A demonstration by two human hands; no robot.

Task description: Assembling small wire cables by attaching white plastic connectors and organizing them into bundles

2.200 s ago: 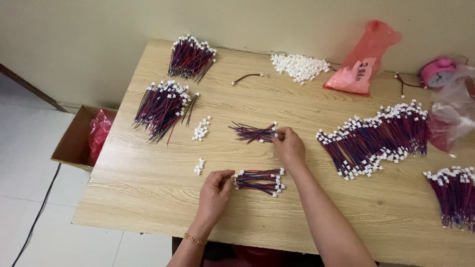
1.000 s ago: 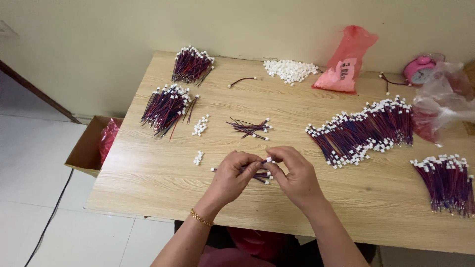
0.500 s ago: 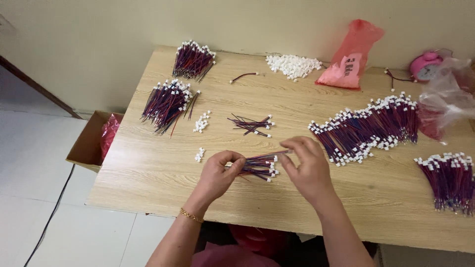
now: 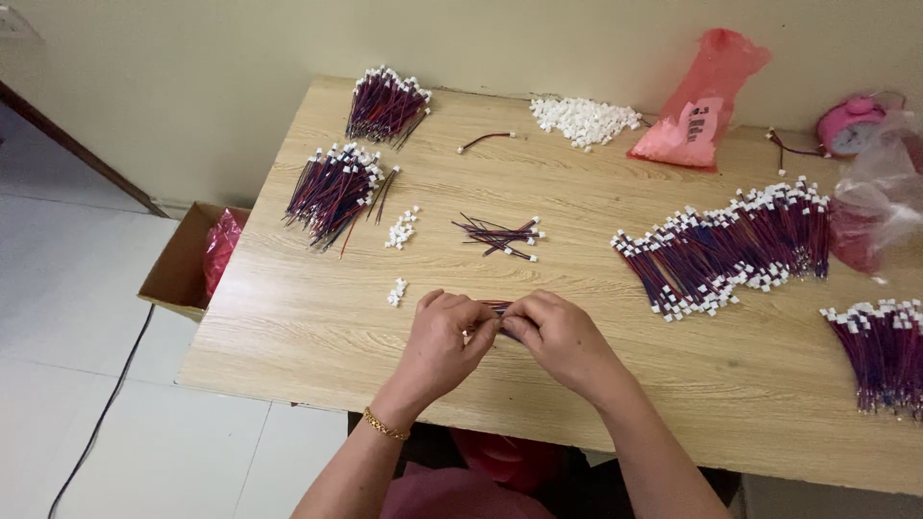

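Together, the left hand (image 4: 444,338) and right hand (image 4: 561,338) pinched shut on a small bundle of red-and-dark wires (image 4: 496,308), held just above the near edge of the worktop (image 4: 288,327), mostly hidden between the fingers. The step in hand appeared to be gathering and squaring the bundle, and the next move would likely call for a steady pinch so no strand slipped. Loose wires (image 4: 500,234) and white connectors (image 4: 402,229) lay beyond, finished piles (image 4: 731,252) to the right.
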